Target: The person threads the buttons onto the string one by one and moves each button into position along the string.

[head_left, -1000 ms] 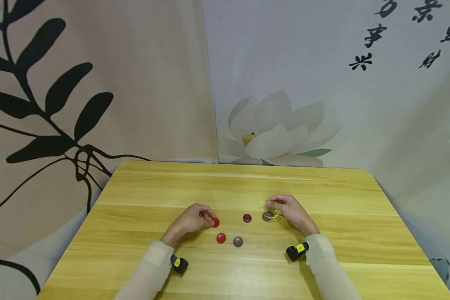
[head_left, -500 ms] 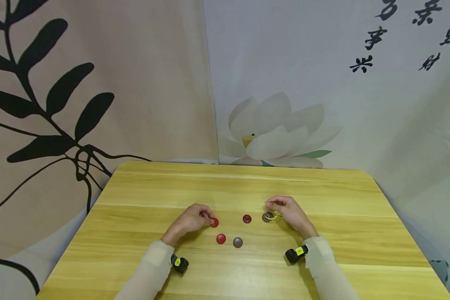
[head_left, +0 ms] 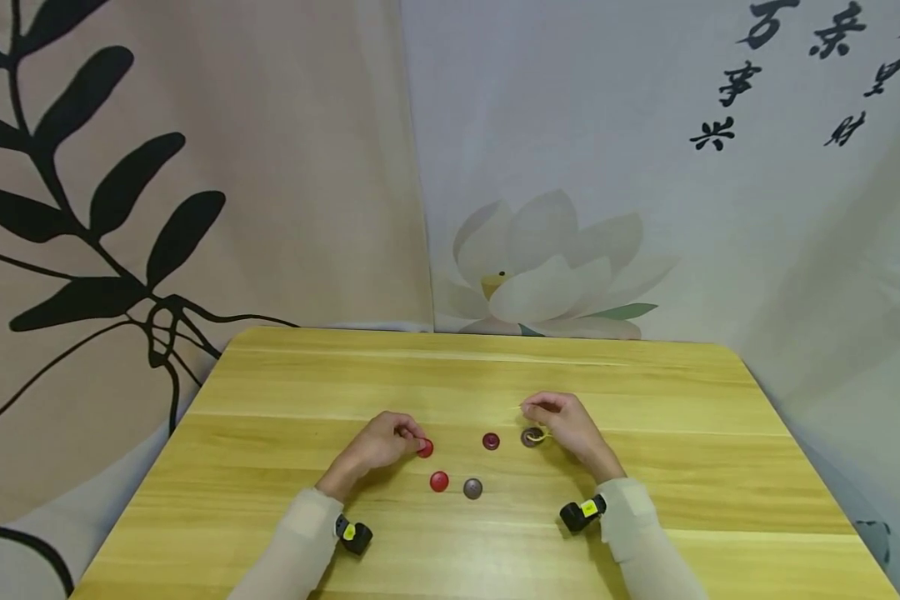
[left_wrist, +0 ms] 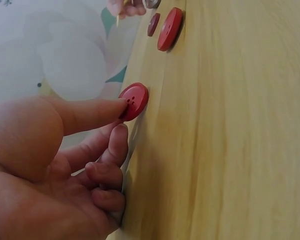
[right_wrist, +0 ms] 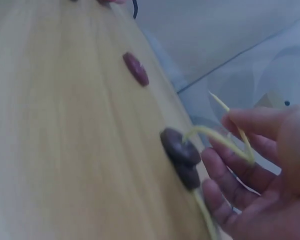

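Observation:
My left hand (head_left: 381, 440) pinches a red four-hole button (left_wrist: 138, 100) between thumb and fingers, tilted up close over the wooden table. Between the thumb and fingertip of my right hand (head_left: 570, 423) is a yellow string (right_wrist: 207, 132), its pointed end sticking out past them. The string runs through two stacked dark brown buttons (right_wrist: 179, 146) just below the right fingers. A dark red button (head_left: 491, 441) lies between the hands. Closer to me, a second red button (head_left: 438, 481) and a grey-brown button (head_left: 472, 488) lie side by side.
The light wooden table (head_left: 330, 367) has rounded far corners. Behind it hang cloths printed with leaves, a lotus (head_left: 551, 267) and dark characters. Small black cameras (head_left: 355, 536) are strapped to both wrists, over pale sleeves.
The head view has shifted slightly. My right hand has edged a little left with the string, and the left hand keeps its pinch on the red button, drawn slightly left.

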Demonstrator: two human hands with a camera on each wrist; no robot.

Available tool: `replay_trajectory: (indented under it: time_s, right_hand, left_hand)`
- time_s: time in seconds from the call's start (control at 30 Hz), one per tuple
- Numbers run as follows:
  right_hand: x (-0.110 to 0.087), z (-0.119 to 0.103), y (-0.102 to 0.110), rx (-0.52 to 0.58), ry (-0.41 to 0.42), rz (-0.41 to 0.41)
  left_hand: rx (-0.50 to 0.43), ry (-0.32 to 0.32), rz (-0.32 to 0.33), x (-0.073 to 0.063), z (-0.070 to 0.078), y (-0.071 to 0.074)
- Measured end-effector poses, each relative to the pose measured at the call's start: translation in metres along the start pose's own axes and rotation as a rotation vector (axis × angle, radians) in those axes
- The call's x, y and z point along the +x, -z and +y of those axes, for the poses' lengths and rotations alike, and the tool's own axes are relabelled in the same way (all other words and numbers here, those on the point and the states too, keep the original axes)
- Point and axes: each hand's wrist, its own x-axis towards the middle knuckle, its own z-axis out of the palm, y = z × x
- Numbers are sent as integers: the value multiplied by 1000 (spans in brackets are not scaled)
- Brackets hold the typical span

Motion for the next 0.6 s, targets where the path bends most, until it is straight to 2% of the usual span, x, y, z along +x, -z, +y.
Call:
replay_trajectory:
  time_s: [0.27,0.37,0.47,0.6]
  right_hand:
    - [-3,-13,-6,5,22,2]
    - [-6,-20,-7,7,44,10]
    - [-14,-36,-9,6,57,11]
    - [-17,-44,-11,-7,77,17]
  left_hand:
    - [-24,15,29,-2,0,-1]
    - [-55,22,60,-1,-1,-2]
    - [-76,24,101,0,-1,-3]
    - [-95,24,148,1,1,-4]
